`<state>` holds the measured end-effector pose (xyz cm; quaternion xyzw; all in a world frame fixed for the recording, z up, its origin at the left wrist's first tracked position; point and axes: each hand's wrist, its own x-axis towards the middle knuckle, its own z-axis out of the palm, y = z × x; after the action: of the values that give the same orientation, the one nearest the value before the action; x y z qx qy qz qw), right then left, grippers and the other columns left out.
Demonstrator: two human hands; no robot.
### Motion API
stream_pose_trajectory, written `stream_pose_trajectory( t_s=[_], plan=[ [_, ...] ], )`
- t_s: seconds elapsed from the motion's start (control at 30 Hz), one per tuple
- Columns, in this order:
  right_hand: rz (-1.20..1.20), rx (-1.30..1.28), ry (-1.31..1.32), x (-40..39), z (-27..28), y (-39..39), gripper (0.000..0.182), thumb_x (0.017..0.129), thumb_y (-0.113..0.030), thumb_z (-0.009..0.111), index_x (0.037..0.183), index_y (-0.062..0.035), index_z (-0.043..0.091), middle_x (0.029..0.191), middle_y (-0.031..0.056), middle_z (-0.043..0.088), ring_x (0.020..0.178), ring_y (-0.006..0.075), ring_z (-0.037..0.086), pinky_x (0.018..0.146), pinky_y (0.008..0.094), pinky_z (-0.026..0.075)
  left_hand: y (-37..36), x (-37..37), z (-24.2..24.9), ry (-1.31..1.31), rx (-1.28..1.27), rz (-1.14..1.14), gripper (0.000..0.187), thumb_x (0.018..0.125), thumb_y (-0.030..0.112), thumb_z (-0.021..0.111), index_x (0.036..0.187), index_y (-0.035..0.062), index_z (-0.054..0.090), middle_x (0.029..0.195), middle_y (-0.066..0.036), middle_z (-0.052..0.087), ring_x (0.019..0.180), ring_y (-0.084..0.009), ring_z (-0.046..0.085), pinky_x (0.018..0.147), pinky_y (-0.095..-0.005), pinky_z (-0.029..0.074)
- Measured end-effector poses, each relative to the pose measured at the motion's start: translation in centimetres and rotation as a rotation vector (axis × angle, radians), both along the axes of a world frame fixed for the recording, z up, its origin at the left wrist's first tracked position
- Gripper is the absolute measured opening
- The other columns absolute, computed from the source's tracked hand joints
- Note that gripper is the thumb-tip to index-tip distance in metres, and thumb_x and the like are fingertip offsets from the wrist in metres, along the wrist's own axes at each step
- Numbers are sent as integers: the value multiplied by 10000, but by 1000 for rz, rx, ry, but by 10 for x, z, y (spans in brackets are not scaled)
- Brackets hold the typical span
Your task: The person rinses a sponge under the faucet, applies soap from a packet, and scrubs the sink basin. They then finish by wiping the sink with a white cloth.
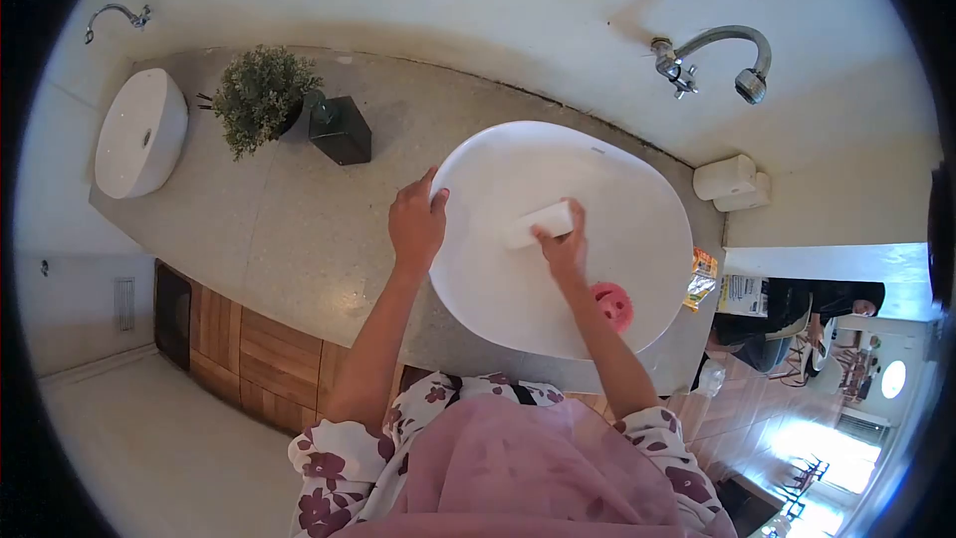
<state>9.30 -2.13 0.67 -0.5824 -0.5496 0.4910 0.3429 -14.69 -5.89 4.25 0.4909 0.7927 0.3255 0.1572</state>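
A white oval wash basin point(478, 309) sits on the counter in front of me. My left hand point(416, 224) grips its left rim, with the thumb at the edge. Over the inside of the basin, my right hand point(565, 244) is closed around a white cylindrical container point(538, 226), which is tilted on its side with its far end to the left. What is printed on it, if anything, cannot be made out. Beneath my right forearm, a round pink sponge point(613, 306) with holes like a face lies in the basin.
A chrome tap point(732, 35) juts from the wall behind the basin. Paper rolls point(725, 177) and a yellow packet point(701, 277) stand at the right. A dark dispenser point(342, 132), a potted plant point(261, 100) and a second basin point(139, 139) are at the left. A person point(827, 304) sits farther off.
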Motion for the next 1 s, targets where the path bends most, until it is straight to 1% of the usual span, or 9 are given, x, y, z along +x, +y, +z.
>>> stream_pose_trajectory(
  t_s=[0.17, 0.27, 0.37, 0.4, 0.57, 0.67, 0.87, 0.97, 1.0],
  plan=[
    [-160, 186, 118, 5, 3, 10, 684, 764, -94, 771, 1324, -63, 378, 1168, 161, 524, 939, 260, 600, 861, 374, 512, -1, -1, -7, 25, 17, 6, 394, 858, 203, 649, 1229, 80, 601, 1106, -136, 654, 1064, -293, 584, 895, -409, 461],
    [23, 350, -70, -12, -22, -19, 708, 743, -95, 789, 1324, -54, 385, 1160, 158, 526, 942, 251, 597, 848, 349, 512, 1, 0, -6, 25, 0, 3, 398, 860, 207, 647, 1235, 81, 598, 1110, -133, 654, 1069, -291, 583, 898, -407, 460],
    [44, 175, -29, -4, -2, -6, 704, 761, -75, 771, 1339, -82, 369, 1107, 130, 560, 1003, 205, 569, 833, 319, 496, 0, 0, -1, 9, -39, 2, 402, 862, 211, 646, 1239, 81, 595, 1111, -131, 654, 1068, -291, 584, 900, -406, 459],
    [-31, 48, -111, -2, 21, 5, 696, 751, -93, 781, 1326, -71, 389, 1130, 148, 547, 933, 240, 600, 801, 362, 525, 0, 0, 0, -4, -58, 7, 403, 863, 213, 646, 1240, 80, 594, 1111, -131, 654, 1067, -291, 584, 900, -406, 459],
    [-142, 173, -33, 4, -6, 7, 710, 756, -122, 785, 1334, -77, 374, 1120, 131, 538, 960, 233, 584, 778, 357, 530, 1, -2, -5, 38, 1, -1, 404, 861, 218, 649, 1236, 76, 596, 1107, -133, 656, 1061, -292, 587, 892, -408, 463],
    [16, 304, 6, -17, -19, -22, 707, 765, -110, 778, 1340, -84, 369, 1129, 134, 537, 996, 263, 571, 804, 365, 525, 2, -2, -11, 44, 21, -15, 404, 859, 217, 651, 1233, 74, 596, 1096, -140, 658, 1050, -296, 593, 887, -408, 466],
    [-161, 110, 157, 11, 12, 17, 708, 741, -66, 783, 1324, -55, 381, 1150, 135, 541, 1020, 249, 573, 820, 367, 513, -1, -2, -8, 51, 36, -5, 396, 857, 207, 651, 1225, 70, 601, 1071, -152, 664, 1028, -303, 603, 882, -409, 468],
    [-100, 114, -46, -3, 2, 2, 711, 737, -55, 782, 1323, -54, 379, 1167, 142, 539, 1038, 240, 572, 822, 357, 512, 0, -1, -2, 32, 43, -6, 392, 856, 204, 651, 1222, 71, 603, 1067, -153, 665, 1027, -304, 603, 881, -410, 468],
    [-39, 272, -96, -16, -7, -9, 701, 742, -67, 782, 1321, -75, 386, 1165, 147, 542, 1040, 244, 571, 824, 346, 512, 0, 0, 0, 19, 22, -2, 392, 855, 203, 651, 1221, 71, 603, 1067, -152, 666, 1028, -303, 603, 881, -411, 469]
  ],
)
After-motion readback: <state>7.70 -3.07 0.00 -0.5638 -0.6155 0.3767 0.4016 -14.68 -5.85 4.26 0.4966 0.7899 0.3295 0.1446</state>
